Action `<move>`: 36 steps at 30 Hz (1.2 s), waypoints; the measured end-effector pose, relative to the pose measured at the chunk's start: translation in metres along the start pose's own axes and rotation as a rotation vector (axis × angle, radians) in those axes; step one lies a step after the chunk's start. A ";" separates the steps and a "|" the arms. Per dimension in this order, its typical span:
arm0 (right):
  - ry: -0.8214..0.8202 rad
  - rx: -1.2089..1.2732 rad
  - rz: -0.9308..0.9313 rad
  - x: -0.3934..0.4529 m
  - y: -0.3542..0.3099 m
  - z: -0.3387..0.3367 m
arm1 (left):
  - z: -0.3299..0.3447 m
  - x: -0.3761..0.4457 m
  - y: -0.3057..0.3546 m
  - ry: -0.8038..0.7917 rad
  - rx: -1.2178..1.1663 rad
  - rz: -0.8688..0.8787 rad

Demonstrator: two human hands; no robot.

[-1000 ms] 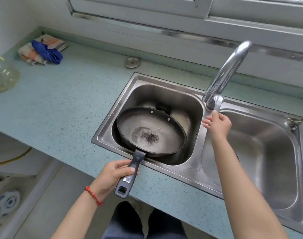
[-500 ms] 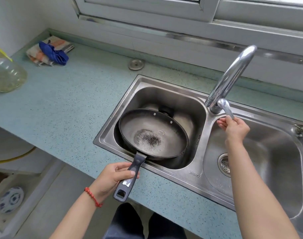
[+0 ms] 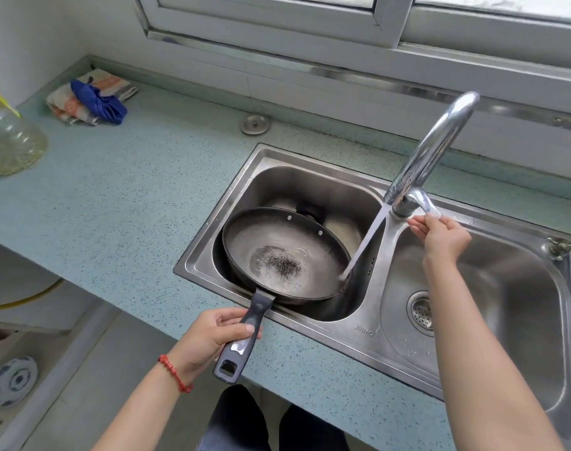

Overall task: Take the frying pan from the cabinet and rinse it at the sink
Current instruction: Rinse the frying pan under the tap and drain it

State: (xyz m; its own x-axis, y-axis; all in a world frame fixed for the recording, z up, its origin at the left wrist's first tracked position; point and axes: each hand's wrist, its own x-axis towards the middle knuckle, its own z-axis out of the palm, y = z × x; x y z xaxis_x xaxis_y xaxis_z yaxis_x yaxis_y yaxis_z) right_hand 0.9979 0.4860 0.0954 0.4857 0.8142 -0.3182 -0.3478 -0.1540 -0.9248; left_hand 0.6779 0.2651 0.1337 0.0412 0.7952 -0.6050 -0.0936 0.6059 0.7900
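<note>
A dark frying pan [image 3: 271,236] with a worn, speckled centre rests tilted in the left basin of the steel double sink [image 3: 219,203]. Its grey handle [image 3: 245,340] sticks out over the front counter edge, and my left hand [image 3: 209,340] is shut around it. My right hand [image 3: 440,236] grips the lever of the chrome tap [image 3: 437,148] on the divider between the basins. A stream of water [image 3: 365,242] runs from the spout and lands at the pan's right rim.
The right basin has a drain strainer [image 3: 420,312]. A sink plug [image 3: 255,124] lies on the speckled blue counter [image 3: 114,206] behind the sink. A folded cloth with a blue rag [image 3: 95,99] and a clear bottle [image 3: 7,138] sit far left. A patterned bowl [image 3: 12,380] lies below the counter.
My right hand has swung the tap lever to the right and water has begun to flow onto the pan's rim. The pan and my left hand have stayed in place.
</note>
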 end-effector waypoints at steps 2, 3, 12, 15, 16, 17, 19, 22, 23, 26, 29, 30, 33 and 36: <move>0.004 -0.020 -0.001 -0.005 0.000 0.000 | -0.001 0.001 -0.001 -0.005 -0.009 -0.002; 0.013 -0.035 -0.004 -0.009 -0.001 0.000 | -0.002 0.002 -0.001 -0.009 -0.008 -0.004; -0.010 -0.272 -0.005 -0.114 0.025 0.000 | -0.021 0.017 -0.005 -0.097 0.041 -0.053; -0.060 -0.354 0.024 -0.168 0.037 0.005 | -0.024 0.022 -0.002 -0.198 0.090 -0.064; -0.089 -0.389 0.046 -0.186 0.042 0.008 | -0.026 0.025 -0.003 -0.232 0.107 -0.070; -0.122 -0.445 0.073 -0.206 0.046 0.012 | -0.026 0.025 0.000 -0.257 0.123 -0.078; -0.185 -0.547 0.141 -0.241 0.053 0.021 | -0.029 0.030 0.003 -0.315 0.143 -0.078; -0.241 -0.561 0.290 -0.283 0.057 0.040 | -0.031 0.035 0.004 -0.388 0.159 -0.080; -0.251 -0.555 0.335 -0.292 0.057 0.045 | -0.031 0.036 0.005 -0.402 0.153 -0.087; -0.317 -0.522 0.436 -0.310 0.059 0.058 | -0.030 0.039 0.005 -0.454 0.107 -0.120; -0.352 -0.433 0.529 -0.323 0.057 0.067 | -0.026 0.037 0.006 -0.460 0.021 -0.187; -0.348 -0.399 0.546 -0.326 0.056 0.070 | -0.023 0.036 0.007 -0.444 0.004 -0.209; -0.336 -0.274 0.534 -0.329 0.054 0.072 | -0.019 0.035 0.003 -0.409 -0.045 -0.217; -0.336 -0.291 0.467 -0.330 0.057 0.071 | -0.017 0.032 -0.001 -0.416 -0.107 -0.190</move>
State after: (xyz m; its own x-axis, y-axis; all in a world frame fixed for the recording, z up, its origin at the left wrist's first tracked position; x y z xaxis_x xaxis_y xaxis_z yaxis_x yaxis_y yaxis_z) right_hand 0.7610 0.2486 0.1629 0.0414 0.7481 -0.6622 -0.2072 -0.6420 -0.7382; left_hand 0.6625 0.2890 0.1117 0.4607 0.6256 -0.6296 -0.1469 0.7533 0.6411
